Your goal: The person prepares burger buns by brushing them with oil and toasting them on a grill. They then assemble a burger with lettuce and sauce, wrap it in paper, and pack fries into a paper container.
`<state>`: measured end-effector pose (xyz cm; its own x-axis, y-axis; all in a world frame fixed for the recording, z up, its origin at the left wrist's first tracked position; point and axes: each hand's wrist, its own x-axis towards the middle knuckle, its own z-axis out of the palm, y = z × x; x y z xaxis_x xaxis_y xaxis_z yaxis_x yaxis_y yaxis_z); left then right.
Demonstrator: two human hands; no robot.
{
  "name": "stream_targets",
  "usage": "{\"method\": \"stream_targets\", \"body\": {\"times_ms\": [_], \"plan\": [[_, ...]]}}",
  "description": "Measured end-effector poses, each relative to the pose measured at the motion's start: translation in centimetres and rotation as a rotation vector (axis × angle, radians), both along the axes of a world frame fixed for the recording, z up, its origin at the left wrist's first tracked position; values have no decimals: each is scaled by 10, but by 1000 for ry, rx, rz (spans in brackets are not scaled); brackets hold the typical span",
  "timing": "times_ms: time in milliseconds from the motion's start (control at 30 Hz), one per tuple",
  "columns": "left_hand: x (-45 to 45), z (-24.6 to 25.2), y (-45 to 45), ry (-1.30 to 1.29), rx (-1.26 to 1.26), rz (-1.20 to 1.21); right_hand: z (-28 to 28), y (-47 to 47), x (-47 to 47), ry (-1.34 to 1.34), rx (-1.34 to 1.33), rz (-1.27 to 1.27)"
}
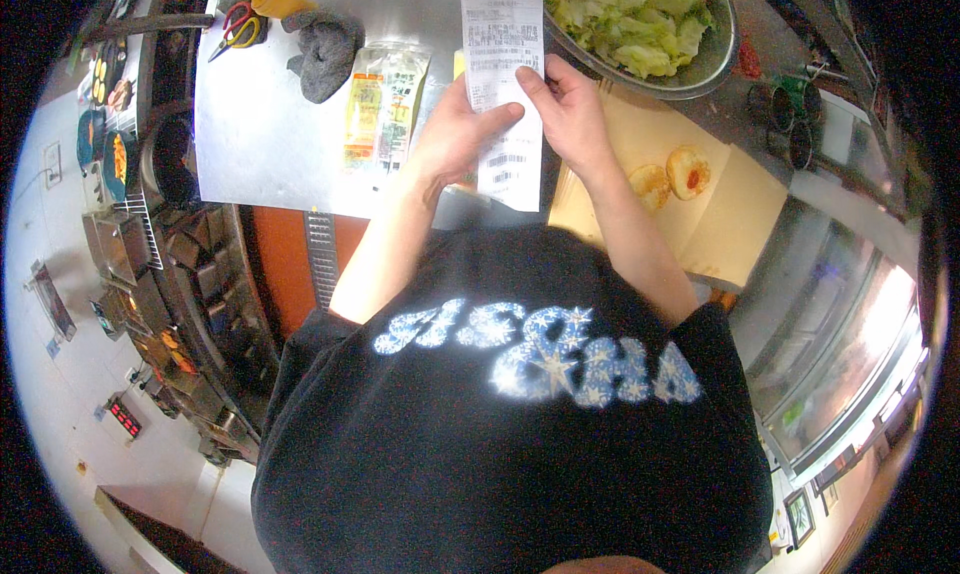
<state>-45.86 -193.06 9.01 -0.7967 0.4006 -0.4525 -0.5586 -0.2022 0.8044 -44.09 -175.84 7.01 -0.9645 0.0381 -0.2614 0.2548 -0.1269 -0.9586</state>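
Note:
A long white printed paper receipt [506, 135] hangs between my two hands in front of my chest. My left hand [461, 128] pinches its left edge, the thumb lying across the print. From the other side my right hand [570, 113] holds the right edge, thumb on the front. The fingers behind the paper are mostly hidden. Left of my left hand, a flat plastic packet [382, 109] with orange and green printing lies on the stainless steel worktop [262, 139]. Two round bun halves [688, 173], one with red sauce, rest on a cutting board [592, 191] beyond my right forearm.
A metal bowl [721, 64] of torn lettuce [637, 23] stands at the upper right. Scissors [241, 28] with red and yellow handles and a dark grey cloth [322, 56] lie at the upper left. Kitchen equipment with metal containers [116, 244] lines the left side.

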Motion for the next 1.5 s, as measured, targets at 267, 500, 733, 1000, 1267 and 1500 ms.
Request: {"method": "stream_targets", "body": {"times_ms": [267,500,733,1000,1267,1500], "plan": [[1,6,-1,-38,27,-48,6,8,-3,-82,-202,-43],[6,17,-2,-96,67,-86,23,14,-7,-47,-73,-28],[10,9,-6,-82,122,-42,18,12,-8,-28,-44,-48],[-3,2,-21,19,-362,-62,2,4,-7,-85,543,7],[47,10,-65,490,-696,136,-54,27,-68,65,751,-84],[161,22,-169,413,-1075,550,-46,54,-19,290,885,-168]]}}
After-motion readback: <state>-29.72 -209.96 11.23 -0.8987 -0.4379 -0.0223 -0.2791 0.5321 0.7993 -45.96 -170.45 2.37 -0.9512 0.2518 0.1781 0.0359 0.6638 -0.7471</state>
